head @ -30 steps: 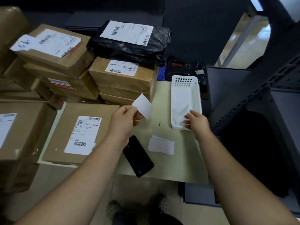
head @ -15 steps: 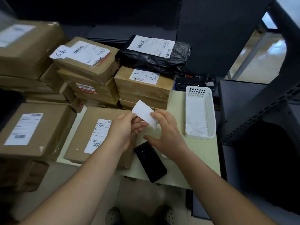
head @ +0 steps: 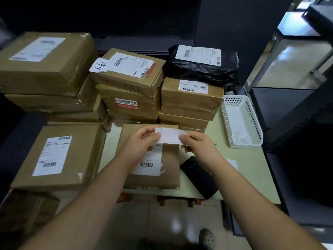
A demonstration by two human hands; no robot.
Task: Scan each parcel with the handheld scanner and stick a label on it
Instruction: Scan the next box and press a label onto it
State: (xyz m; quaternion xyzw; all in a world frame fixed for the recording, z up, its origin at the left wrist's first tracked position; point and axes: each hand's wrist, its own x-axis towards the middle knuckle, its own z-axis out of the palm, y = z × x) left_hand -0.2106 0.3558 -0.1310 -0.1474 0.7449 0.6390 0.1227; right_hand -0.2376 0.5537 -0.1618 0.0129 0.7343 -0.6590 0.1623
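A small white label (head: 169, 135) is stretched flat between both hands. My left hand (head: 142, 143) pinches its left end and my right hand (head: 196, 145) pinches its right end. The label hovers just above the far edge of a flat brown parcel (head: 171, 168) lying on the pale table (head: 252, 177); that parcel carries a printed shipping label with a barcode (head: 146, 166). A black handheld scanner (head: 199, 176) lies on the table right of the parcel, under my right forearm.
Stacked brown parcels (head: 129, 83) fill the back and left, and a black bagged parcel (head: 200, 64) tops the right stack. A white perforated basket (head: 241, 121) stands at the table's right. Loose white paper (head: 232, 163) lies near my right arm. Dark shelving sits to the right.
My right hand left the basket and took hold of the label's free end. Both hands now hold the label stretched flat over the parcel instead of upright in my left hand alone.
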